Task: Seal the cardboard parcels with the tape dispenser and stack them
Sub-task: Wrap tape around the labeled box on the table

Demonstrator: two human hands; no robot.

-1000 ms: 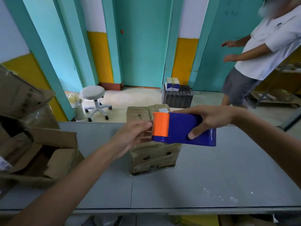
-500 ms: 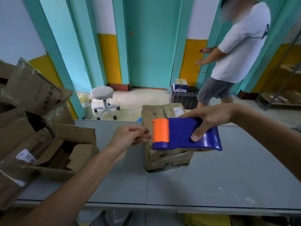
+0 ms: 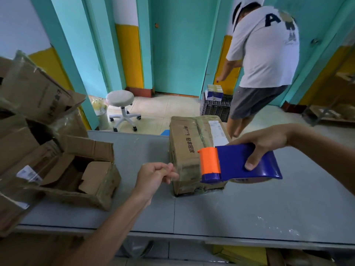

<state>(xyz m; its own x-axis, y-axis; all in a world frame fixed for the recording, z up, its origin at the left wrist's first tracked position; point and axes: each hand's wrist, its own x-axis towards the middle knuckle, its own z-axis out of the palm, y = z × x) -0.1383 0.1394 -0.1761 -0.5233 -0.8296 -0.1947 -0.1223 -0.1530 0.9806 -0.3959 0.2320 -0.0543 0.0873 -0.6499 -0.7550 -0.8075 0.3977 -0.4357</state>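
A brown cardboard parcel (image 3: 190, 143) with printed characters and a white label lies on the grey table (image 3: 249, 212), wrapped in clear tape. My right hand (image 3: 263, 143) grips a blue tape dispenser (image 3: 247, 162) with an orange front, held over the parcel's near right end. My left hand (image 3: 155, 174) pinches the free end of the clear tape (image 3: 184, 173), which stretches from the dispenser's orange front across the parcel's near side.
Opened, torn cardboard boxes (image 3: 80, 173) pile up on the table's left. Beyond the table stand a white stool (image 3: 121, 104) and a dark crate (image 3: 215, 108) with a small box on it. A person in a white shirt (image 3: 265, 54) walks away at the right.
My left hand has pulled the tape end leftward and down, away from the dispenser. The dispenser has shifted slightly right. The other person has turned and moved toward the doors.
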